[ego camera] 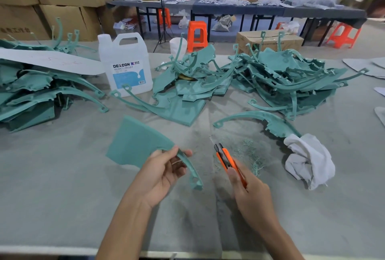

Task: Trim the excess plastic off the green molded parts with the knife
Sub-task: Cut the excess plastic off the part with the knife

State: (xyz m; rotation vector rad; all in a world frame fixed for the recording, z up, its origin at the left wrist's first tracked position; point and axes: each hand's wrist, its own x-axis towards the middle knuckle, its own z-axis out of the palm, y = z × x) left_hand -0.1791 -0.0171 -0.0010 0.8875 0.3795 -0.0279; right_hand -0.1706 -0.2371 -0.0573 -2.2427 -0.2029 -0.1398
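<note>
One green molded part (pixel 135 145) sits in my left hand (pixel 164 174), gripped by its curved arm above the grey surface (pixel 62 197); my right hand (pixel 250 193) clasps the orange utility knife (pixel 224 156) just beside it, not touching. Beyond lie piles of green parts (pixel 281 80) and a white jug (pixel 125 65).

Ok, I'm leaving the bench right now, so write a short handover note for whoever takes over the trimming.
Left hand grips a green molded part by its curved arm.
Right hand holds the orange utility knife, apart from the part.
Green shavings lie on the table beside the white rag, so some trimming is done.
Piles of green parts sit left, centre and right; which are trimmed I cannot tell.
</note>
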